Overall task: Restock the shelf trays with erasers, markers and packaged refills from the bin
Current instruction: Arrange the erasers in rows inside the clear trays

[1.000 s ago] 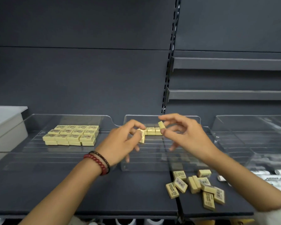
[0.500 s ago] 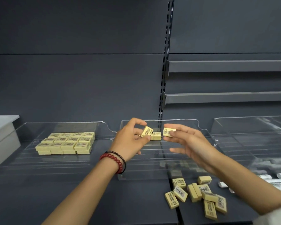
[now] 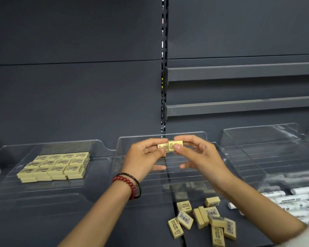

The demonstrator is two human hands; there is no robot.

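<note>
We look down on both hands, raised over the middle tray (image 3: 168, 177). The left hand (image 3: 143, 157) pinches one eraser (image 3: 163, 146) between thumb and curled forefinger. The right hand (image 3: 200, 157) pinches a second eraser (image 3: 177, 145) the same way, its lower fingers loosely spread. The two erasers touch end to end, level, above the back of that tray. Each is a small cream block with flat faces and dark print; we make out a rabbit drawing on the right one.

The three trays are clear plastic with ribbed floors. In the left tray (image 3: 43, 186) we count twelve erasers atop a stack (image 3: 53, 165), four by three, over a second layer. About ten loose erasers (image 3: 211, 212) lie jumbled on the dark shelf (image 3: 78, 220) before the middle tray, some showing barcodes. White markers (image 3: 292, 200) lie heaped by the right tray (image 3: 257, 157).
</note>
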